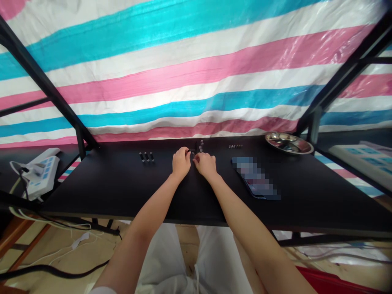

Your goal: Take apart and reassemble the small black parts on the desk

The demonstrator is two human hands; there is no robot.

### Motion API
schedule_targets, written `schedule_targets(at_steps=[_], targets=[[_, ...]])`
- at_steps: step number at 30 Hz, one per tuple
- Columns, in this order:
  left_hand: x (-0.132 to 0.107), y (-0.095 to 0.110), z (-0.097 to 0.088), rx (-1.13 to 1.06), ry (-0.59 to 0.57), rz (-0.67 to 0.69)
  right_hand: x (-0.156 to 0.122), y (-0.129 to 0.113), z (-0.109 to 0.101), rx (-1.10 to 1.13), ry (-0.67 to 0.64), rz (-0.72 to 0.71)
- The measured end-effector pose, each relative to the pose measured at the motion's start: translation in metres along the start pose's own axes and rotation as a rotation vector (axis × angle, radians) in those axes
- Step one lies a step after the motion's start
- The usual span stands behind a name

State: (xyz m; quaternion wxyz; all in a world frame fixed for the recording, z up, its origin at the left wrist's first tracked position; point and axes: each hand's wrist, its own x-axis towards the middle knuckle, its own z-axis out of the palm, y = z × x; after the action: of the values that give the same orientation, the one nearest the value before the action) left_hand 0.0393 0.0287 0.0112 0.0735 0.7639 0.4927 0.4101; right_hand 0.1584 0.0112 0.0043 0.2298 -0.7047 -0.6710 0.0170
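Note:
My left hand (181,162) is closed in a pinch near the back of the black table (116,183). At its fingertips shows a small dark piece too small to name. My right hand (206,164) is beside it, fingers curled together, and what they hold, if anything, is hidden. The two hands nearly meet at the fingertips. Just behind them is a small cluster of shiny metal pieces (201,145). Left of my hands lie three black cylinders with silvery ends (146,157), side by side in a row.
To the right are a row of tiny metallic pieces (235,146), a blurred-out flat object (255,177) and a round metal plate (308,149). A power strip (43,177) sits on the left neighbouring table. Black frame bars and a striped sheet (183,77) bound the back.

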Motion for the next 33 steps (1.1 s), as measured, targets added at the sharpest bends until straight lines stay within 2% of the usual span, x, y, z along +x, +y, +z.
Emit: schedule_targets(at_steps=[7,14,24,33], targets=[[0.000,0.001,-0.002,-0.026,0.028,-0.010,-0.003,0.000,-0.006,0.005,0.019,0.106],[-0.002,0.000,-0.001,-0.047,0.017,0.020,-0.004,0.001,-0.004,-0.003,0.003,0.043],[-0.005,-0.001,0.000,-0.218,0.065,0.201,-0.008,-0.004,-0.012,0.004,-0.002,0.014],[-0.006,0.000,-0.007,-0.141,0.039,0.321,-0.009,-0.002,-0.011,0.010,0.002,0.017]])
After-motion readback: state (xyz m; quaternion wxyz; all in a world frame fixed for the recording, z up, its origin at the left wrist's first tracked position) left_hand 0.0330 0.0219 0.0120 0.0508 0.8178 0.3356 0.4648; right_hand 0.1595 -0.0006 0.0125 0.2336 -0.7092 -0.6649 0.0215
